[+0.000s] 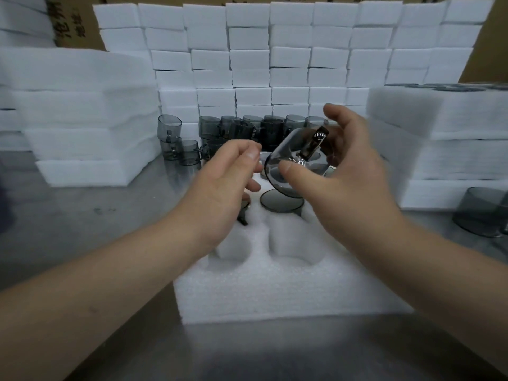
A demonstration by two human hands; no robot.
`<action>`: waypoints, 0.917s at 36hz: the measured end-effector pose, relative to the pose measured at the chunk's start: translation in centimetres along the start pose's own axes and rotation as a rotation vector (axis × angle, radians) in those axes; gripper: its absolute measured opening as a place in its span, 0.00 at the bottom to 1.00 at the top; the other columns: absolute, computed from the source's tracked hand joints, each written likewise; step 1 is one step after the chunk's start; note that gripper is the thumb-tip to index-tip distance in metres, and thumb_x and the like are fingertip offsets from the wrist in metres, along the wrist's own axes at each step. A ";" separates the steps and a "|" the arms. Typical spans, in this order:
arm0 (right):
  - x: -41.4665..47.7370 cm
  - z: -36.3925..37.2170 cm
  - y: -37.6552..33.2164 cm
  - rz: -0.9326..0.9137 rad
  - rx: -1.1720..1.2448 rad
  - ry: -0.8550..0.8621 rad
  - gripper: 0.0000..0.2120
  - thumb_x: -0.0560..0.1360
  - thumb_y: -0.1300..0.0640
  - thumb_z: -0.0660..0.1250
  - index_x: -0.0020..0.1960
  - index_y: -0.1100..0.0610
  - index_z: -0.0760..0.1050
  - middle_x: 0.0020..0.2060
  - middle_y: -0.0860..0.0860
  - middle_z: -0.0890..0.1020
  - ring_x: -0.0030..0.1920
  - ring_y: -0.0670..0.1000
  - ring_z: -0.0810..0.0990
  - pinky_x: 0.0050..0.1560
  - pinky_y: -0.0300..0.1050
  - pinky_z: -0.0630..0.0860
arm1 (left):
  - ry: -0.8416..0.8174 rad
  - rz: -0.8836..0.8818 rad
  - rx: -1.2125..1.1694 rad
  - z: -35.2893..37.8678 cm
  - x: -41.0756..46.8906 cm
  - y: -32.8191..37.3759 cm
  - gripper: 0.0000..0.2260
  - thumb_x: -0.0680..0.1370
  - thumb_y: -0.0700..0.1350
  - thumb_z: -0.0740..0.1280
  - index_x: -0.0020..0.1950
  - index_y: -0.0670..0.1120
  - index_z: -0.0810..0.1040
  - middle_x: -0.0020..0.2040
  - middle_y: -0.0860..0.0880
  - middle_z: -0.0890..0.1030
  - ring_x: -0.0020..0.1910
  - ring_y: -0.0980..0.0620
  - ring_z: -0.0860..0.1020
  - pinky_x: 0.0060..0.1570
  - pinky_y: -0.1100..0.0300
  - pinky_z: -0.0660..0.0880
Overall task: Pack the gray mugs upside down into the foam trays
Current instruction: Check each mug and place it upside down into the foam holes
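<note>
Already the foam tray (275,292) below the grip carries upturned mugs (281,206) directly under and beyond the held one. The two pockets nearer the person look unfilled, so I judge the tray partly packed. Loose mugs (247,130) wait farther beyond. The right hand (343,188) clasps a tilted gray mug (286,158) between thumb and fingers. The left hand (225,182) hovers just beside it, loosely curled and holding nothing.
</note>
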State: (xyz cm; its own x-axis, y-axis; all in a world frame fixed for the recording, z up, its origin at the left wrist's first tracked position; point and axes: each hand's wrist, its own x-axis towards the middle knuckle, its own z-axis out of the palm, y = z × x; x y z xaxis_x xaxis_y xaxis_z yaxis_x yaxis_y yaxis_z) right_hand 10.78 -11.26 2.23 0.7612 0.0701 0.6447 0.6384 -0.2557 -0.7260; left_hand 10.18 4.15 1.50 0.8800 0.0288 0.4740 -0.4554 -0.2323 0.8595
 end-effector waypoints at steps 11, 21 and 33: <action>-0.2 0.4 -0.2 -0.086 -0.148 -0.093 0.37 0.65 0.50 0.74 0.70 0.46 0.60 0.52 0.36 0.73 0.55 0.37 0.73 0.53 0.23 0.67 | -0.154 0.102 0.138 0.2 -0.9 1.2 0.36 0.64 0.65 0.59 0.67 0.46 0.72 0.59 0.52 0.78 0.60 0.57 0.75 0.64 0.55 0.69; -0.7 0.6 -1.4 -0.176 -0.302 -0.184 0.35 0.65 0.53 0.70 0.70 0.50 0.62 0.52 0.38 0.72 0.60 0.47 0.73 0.61 0.54 0.70 | -0.185 0.067 0.110 0.2 -1.2 1.4 0.37 0.63 0.63 0.64 0.68 0.47 0.70 0.55 0.51 0.81 0.58 0.55 0.77 0.62 0.48 0.72; -0.5 0.7 -1.2 -0.257 -0.389 -0.242 0.35 0.66 0.59 0.71 0.71 0.55 0.64 0.60 0.49 0.75 0.62 0.50 0.72 0.63 0.51 0.69 | -0.156 0.078 0.148 0.1 -0.7 0.5 0.18 0.65 0.56 0.69 0.53 0.64 0.71 0.40 0.64 0.79 0.41 0.65 0.78 0.42 0.65 0.70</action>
State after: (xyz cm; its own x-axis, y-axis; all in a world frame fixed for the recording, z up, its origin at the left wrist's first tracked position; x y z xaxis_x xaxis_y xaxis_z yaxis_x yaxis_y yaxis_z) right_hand 9.66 -10.28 2.61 0.6198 0.3862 0.6832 0.7533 -0.5368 -0.3800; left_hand 9.34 3.96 1.57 0.8585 -0.1423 0.4926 -0.5079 -0.3682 0.7788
